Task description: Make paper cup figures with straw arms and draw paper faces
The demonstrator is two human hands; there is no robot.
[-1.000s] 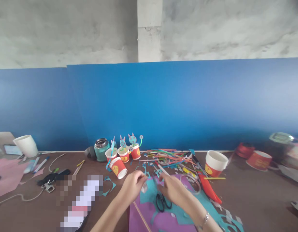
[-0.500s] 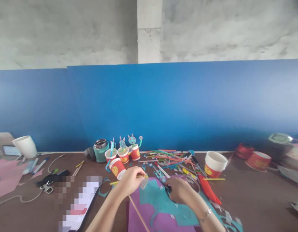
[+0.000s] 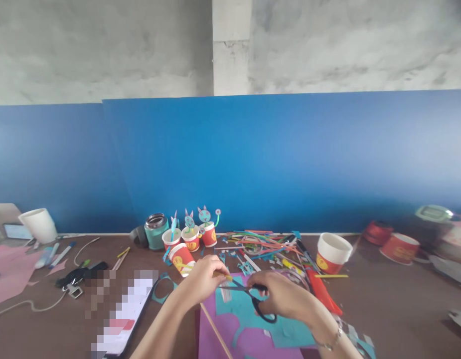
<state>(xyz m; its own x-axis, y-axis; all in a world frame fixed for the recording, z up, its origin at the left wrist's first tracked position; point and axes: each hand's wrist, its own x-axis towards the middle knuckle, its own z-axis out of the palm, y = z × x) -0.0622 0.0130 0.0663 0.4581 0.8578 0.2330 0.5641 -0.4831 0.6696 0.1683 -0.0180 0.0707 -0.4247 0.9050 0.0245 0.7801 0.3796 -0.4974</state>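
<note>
My left hand (image 3: 208, 273) is closed in a pinch on a thin yellow stick (image 3: 229, 278), whose middle the fingers hide. A pale, see-through strip (image 3: 226, 292) hangs just under those fingertips. In my right hand (image 3: 280, 294) is a pair of black-handled scissors (image 3: 265, 311), with fingers through the loops. The spread blades (image 3: 235, 286) point left and reach the stick and strip by my left fingertips; exact contact is too small to tell. Below both hands lie teal paper (image 3: 260, 311) with cut-outs and a purple sheet (image 3: 215, 344).
Red paper cups (image 3: 181, 258) with teal paper figures stand behind my left hand, beside a teal flask (image 3: 156, 232). Coloured sticks (image 3: 260, 244) are heaped at the back. To the right are a larger cup (image 3: 333, 254) and a red pouch (image 3: 322, 291); a phone (image 3: 131, 314) lies left.
My right hand has turned and brought the scissors left, with their blades now spread at my left fingertips. The left hand has shifted only slightly, still pinching the yellow stick.
</note>
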